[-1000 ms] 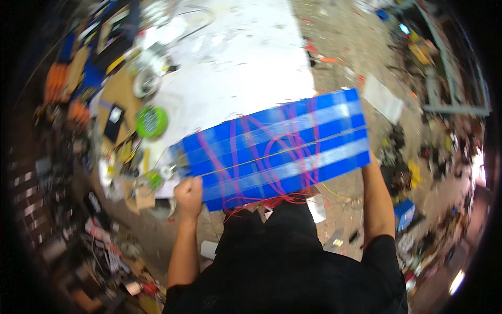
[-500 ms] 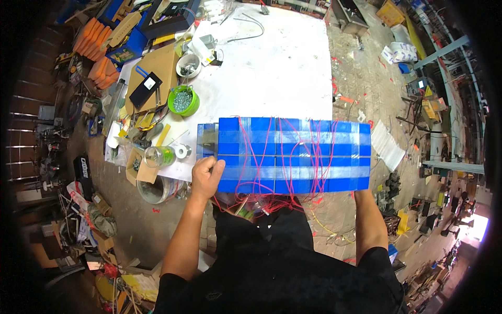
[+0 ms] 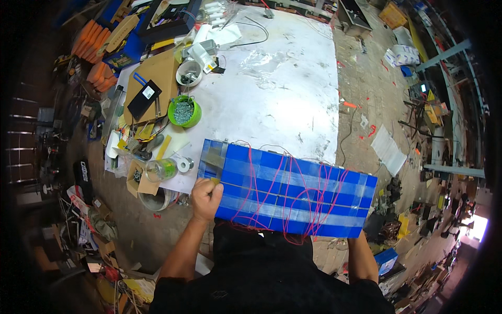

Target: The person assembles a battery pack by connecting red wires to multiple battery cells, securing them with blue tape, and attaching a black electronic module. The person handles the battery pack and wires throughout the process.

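Observation:
A long blue battery pack [image 3: 272, 178], banded with clear tape and crossed by thin red wires [image 3: 293, 201], is held up between the table's near edge and my body. It slants, its right end nearer to me than its left. My left hand [image 3: 206, 199] is closed on the near left corner, thumb on top. Beside that hand, a greyish section [image 3: 213, 159] shows at the pack's left end. At the near right corner my right hand [image 3: 357, 240] holds the pack, its fingers hidden underneath. Several red wires hang over the near edge.
The white-topped table [image 3: 293, 99] lies beyond the pack. On its left stand a green bucket of small metal parts [image 3: 184, 111], a white bowl [image 3: 189, 73], a clear jar [image 3: 161, 170], a white roll [image 3: 184, 165] and cardboard [image 3: 164, 68]. Clutter covers the floor on both sides.
The pack has come down toward me and turned, its right end swinging nearer. Both hands have moved with it and kept their hold. More of the table's near part shows.

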The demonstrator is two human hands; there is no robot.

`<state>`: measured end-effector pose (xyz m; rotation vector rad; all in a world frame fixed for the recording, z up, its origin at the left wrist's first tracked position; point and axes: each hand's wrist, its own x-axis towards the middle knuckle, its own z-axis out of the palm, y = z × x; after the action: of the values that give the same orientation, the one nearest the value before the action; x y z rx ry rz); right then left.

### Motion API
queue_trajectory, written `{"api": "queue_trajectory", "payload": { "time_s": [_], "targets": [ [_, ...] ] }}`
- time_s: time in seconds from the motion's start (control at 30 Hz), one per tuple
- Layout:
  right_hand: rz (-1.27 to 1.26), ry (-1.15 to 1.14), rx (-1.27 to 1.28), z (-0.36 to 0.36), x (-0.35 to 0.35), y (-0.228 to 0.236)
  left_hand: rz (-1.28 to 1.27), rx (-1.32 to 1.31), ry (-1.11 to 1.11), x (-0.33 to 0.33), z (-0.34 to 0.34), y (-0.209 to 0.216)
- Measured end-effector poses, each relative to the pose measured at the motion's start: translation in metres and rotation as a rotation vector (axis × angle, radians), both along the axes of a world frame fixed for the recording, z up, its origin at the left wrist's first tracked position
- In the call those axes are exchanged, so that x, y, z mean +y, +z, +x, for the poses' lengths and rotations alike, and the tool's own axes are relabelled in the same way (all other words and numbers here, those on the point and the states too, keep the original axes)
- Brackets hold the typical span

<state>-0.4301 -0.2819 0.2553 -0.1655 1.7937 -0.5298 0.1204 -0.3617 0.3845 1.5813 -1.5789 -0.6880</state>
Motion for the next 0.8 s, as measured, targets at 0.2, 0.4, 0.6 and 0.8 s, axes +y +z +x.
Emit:
{"api": "queue_trajectory", "payload": {
  "time_s": [0.2,0.4,0.6,0.8],
  "targets": [
    [0.089,-0.012,-0.015,-0.010,0.002,0.005,0.035,-0.014,0.050,-0.013,-0.006,0.014],
    [0.148,-0.004,-0.075,-0.028,-0.034,0.011,0.389,0.178,0.119,-0.070,-0.013,0.036],
    [0.150,-0.138,-0.180,-0.035,-0.053,0.020,0.569,0.255,0.080,-0.140,-0.015,0.045],
    [-0.067,-0.347,-0.331,-0.004,-0.067,0.078,0.632,0.329,0.100,-0.164,-0.018,0.048]
  ]
}}
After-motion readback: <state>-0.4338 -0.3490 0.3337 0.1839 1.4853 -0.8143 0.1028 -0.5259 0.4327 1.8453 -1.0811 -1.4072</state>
